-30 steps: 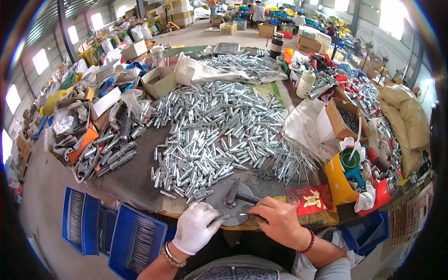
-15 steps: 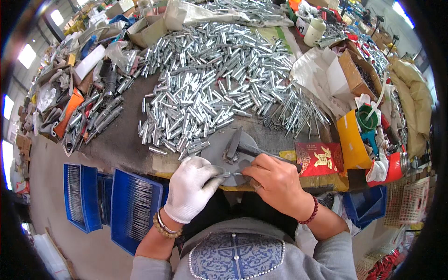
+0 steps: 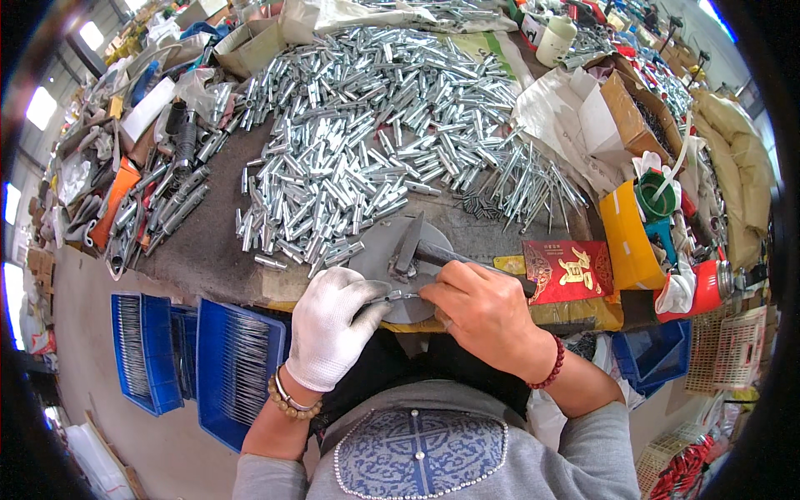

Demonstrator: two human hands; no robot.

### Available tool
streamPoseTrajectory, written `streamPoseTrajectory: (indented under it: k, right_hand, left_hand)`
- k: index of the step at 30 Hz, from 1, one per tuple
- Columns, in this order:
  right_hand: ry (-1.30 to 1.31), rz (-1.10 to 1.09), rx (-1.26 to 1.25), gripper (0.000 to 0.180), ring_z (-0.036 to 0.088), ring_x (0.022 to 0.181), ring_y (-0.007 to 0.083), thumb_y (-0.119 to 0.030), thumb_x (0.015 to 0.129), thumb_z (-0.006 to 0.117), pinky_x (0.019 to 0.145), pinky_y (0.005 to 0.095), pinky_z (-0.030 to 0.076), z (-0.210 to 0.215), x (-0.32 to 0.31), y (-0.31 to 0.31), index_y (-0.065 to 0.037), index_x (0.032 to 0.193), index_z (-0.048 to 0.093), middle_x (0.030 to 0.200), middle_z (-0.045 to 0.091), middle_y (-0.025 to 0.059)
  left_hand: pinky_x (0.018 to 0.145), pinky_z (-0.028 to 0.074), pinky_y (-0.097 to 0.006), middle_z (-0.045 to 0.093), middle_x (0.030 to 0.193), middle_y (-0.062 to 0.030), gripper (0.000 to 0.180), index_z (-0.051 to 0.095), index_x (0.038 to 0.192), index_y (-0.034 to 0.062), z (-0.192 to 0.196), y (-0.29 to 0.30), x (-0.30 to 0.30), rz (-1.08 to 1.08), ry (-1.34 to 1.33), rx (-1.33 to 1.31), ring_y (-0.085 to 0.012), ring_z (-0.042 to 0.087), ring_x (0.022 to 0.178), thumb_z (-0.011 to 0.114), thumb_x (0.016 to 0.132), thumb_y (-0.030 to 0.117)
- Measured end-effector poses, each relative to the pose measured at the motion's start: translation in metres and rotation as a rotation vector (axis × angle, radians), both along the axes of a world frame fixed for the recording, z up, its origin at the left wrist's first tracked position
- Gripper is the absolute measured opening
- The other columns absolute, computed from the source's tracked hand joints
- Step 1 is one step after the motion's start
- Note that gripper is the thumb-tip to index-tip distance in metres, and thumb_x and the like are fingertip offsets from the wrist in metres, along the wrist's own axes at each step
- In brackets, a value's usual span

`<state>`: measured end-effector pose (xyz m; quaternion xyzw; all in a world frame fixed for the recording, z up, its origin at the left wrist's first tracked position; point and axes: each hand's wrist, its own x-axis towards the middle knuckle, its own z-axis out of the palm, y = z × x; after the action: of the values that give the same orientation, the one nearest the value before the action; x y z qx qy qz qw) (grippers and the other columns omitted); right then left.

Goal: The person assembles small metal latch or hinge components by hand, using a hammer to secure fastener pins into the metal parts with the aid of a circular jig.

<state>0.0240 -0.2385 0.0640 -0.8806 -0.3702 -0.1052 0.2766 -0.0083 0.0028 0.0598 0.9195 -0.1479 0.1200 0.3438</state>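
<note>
One metal piece (image 3: 401,295), in left grip (image 3: 327,327), jutting rightward

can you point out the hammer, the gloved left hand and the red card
Hammer (image 3: 409,246), head view, on its metal head
Gloved left hand (image 3: 327,322), head view, on the back of the glove
Red card (image 3: 574,270), head view, on its gold design

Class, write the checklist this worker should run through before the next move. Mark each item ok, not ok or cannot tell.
1. Left hand gloved: ok.
2. Right hand gloved: not ok, it is bare.
3. Small metal part held: ok, pinched in the left fingertips.
4. Hammer set down: ok, its head rests on the round grey plate.
5. Hammer handle clear of the right hand: cannot tell, they overlap in this view.
</note>
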Motion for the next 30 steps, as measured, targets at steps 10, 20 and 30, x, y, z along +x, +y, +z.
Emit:
streamPoseTrajectory:
  k: [10,20,30]
  right_hand:
    - [-0.022,0.046,-0.002,0.012,0.067,0.088,0.0268,-0.009,0.086,0.068,0.074,0.0406,0.058,0.000,0.007,0.003,-0.007,0.098,0.069,0.095,0.057,0.0078]
    - [-0.032,0.069,-0.097,0.026,0.068,0.083,0.0256,-0.004,0.080,0.072,0.071,0.0386,0.058,0.002,-0.003,0.008,-0.009,0.105,0.076,0.094,0.057,0.0072]
    - [-0.065,-0.282,-0.056,0.015,0.073,0.092,0.0300,-0.006,0.085,0.073,0.076,0.0424,0.060,0.014,0.065,-0.026,-0.009,0.099,0.077,0.097,0.065,0.0100]
  left_hand:
    - [0.084,0.054,-0.039,0.070,0.093,-0.0090,0.018,0.082,0.095,0.0071,-0.006,0.002,0.001,0.009,0.046,-0.088,-0.0291,0.067,0.093,0.088,0.078,0.006]
    - [0.080,0.052,-0.041,0.068,0.088,-0.0071,0.019,0.081,0.091,0.0089,-0.014,-0.002,-0.003,0.005,-0.019,-0.121,-0.0296,0.066,0.088,0.090,0.075,0.005]
    - [0.081,0.051,-0.043,0.068,0.089,-0.0063,0.017,0.080,0.089,0.0105,-0.012,0.003,0.001,-0.004,-0.012,-0.138,-0.0298,0.066,0.089,0.089,0.075,0.006]
